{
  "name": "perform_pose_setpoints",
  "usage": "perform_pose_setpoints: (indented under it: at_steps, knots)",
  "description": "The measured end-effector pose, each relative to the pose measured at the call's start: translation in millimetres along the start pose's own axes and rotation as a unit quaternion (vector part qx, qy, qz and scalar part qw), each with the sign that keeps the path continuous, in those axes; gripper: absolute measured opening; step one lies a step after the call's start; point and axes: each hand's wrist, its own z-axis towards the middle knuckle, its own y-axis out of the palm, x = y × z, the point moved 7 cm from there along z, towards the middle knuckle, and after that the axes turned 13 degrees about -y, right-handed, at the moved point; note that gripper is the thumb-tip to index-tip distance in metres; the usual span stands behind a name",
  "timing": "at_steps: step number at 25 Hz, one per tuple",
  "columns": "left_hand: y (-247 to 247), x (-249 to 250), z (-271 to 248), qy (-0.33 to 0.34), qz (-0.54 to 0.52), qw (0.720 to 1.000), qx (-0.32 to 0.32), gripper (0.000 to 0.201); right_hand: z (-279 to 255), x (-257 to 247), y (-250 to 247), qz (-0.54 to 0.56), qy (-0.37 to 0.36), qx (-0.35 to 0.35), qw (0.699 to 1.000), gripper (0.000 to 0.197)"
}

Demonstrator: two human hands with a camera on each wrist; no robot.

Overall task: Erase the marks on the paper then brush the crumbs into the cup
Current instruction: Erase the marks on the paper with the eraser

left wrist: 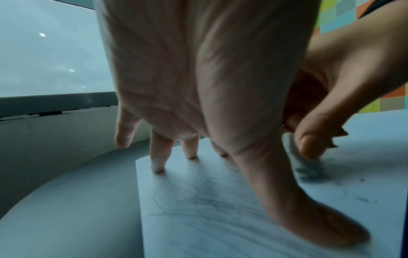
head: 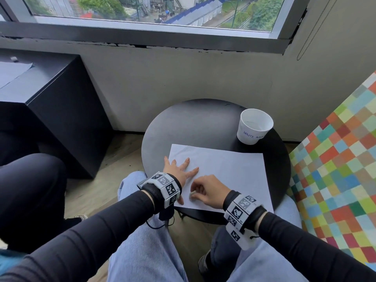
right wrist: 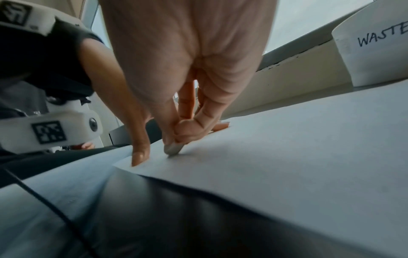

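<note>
Pinched in the right hand (head: 209, 192), an eraser (right wrist: 174, 148) is being rubbed over pencil marks (left wrist: 198, 200) at the paper's (head: 227, 165) near-left corner, while the sheet is being pinned flat to the tabletop (head: 195, 123) by the left hand's (head: 179, 169) spread, straight fingers (left wrist: 158, 157); the cup (head: 254, 127) is being kept far right.

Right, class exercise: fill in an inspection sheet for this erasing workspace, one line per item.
Surface: round black table, paper's near edge overhanging it.
Job's things: paper with pencil scribbles; eraser on the paper; white cup upright, marked WASTE, beyond the paper.
Clutter: nothing seen.
Grips: left hand flat, fingers spread, pressing the paper; right hand pinches the eraser.
Cables: black cable hanging below left wrist.
Surroundings: window, black cabinet, multicoloured checked chair.
</note>
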Motion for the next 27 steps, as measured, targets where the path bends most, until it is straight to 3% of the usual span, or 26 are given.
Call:
perform_pose_setpoints:
  at_steps: [2, 6, 9, 18, 27]
  knots:
    - [-0.1, -0.3, 0.0, 0.001, 0.004, 1.0, 0.001, 0.13, -1.3, -7.3, 5.4, 0.0, -0.021, -0.025, 0.999, 0.015]
    - [-0.1, 0.7, 1.2, 0.004, -0.003, 1.0, 0.001, 0.13, -0.9, 2.1, -2.6, 0.001, 0.004, 0.002, 1.0, 0.014]
    - [1.1, 0.4, 1.3, 0.001, 0.004, 1.0, -0.003, 0.13, -2.3, -4.8, 5.2, 0.0, -0.019, -0.022, 1.0, 0.017]
    - [0.7, 1.4, 3.2, 0.004, -0.004, 1.0, -0.001, 0.13, -1.9, -3.2, 2.8, 0.011, -0.009, 0.013, 1.0, 0.016]
    - [0.4, 1.1, 1.5, -0.001, -0.005, 1.0, -0.004, 0.13, -5.1, -1.2, 2.4, 0.015, -0.017, -0.015, 1.0, 0.015]
